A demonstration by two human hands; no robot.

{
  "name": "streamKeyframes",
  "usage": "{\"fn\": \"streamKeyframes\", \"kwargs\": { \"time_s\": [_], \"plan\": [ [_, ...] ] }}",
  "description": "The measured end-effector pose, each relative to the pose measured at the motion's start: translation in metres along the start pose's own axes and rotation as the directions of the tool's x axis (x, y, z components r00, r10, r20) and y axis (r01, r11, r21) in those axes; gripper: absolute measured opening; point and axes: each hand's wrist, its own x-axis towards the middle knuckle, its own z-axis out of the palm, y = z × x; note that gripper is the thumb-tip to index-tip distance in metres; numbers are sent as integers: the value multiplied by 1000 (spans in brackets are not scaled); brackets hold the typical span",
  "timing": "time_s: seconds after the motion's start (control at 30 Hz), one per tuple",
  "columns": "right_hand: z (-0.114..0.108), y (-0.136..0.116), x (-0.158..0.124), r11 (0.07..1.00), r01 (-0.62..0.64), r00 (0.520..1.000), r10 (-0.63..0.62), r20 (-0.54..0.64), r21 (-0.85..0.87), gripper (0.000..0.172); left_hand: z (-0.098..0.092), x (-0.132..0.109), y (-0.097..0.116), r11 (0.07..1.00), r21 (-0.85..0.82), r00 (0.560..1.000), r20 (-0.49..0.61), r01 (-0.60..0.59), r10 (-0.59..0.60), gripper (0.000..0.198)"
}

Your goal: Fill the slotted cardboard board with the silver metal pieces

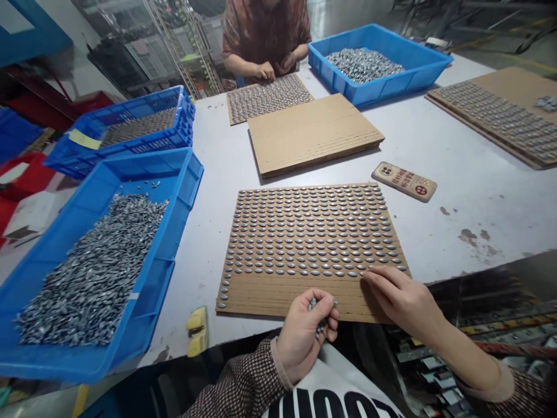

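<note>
A cardboard sheet (278, 296) lies before me, with rows of small, pointed oval grey metal pieces (304, 232) across its upper part. Down its lower left edge runs a short column of the same pieces. Loose metal pieces (321, 325) are cupped in my left hand (304, 331), closed over the sheet's near edge. My right hand (402, 299) reaches in from the right. Its fingertips are pinched together on a metal piece (362, 273) in the lowest long row, partly hidden by the fingers.
A blue tray (180, 197) of loose pieces stands left, behind it a blue crate (185, 119). A cardboard stack (313, 130), phone-shaped item (404, 181), yellow object (198, 331), another blue tray (378, 93) and filled sheets (491, 116) share the table. Opposite, a co-worker's hands (265, 71) work over another sheet.
</note>
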Motion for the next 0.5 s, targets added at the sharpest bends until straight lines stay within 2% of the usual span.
{"fn": "streamKeyframes", "kwargs": {
  "time_s": [0.1,0.2,0.3,0.4,0.5],
  "plan": [
    [-6,-27,3,955,-102,995,103,12,277,23,0,2,-1,1000,-12,1000,-29,-7,7,27],
    [-5,-57,6,797,-230,971,227,76,558,17,1,4,-3,999,-31,999,-20,-31,31,26],
    [2,-75,8,681,-295,945,314,98,670,17,4,5,-4,999,-31,999,-1,-43,43,26],
    [4,-75,10,712,-264,951,305,52,650,27,6,6,-3,999,9,999,9,-40,40,26],
    [-4,-64,11,789,-180,983,169,74,588,30,7,6,-2,998,51,999,21,-42,41,26]
  ]
}}
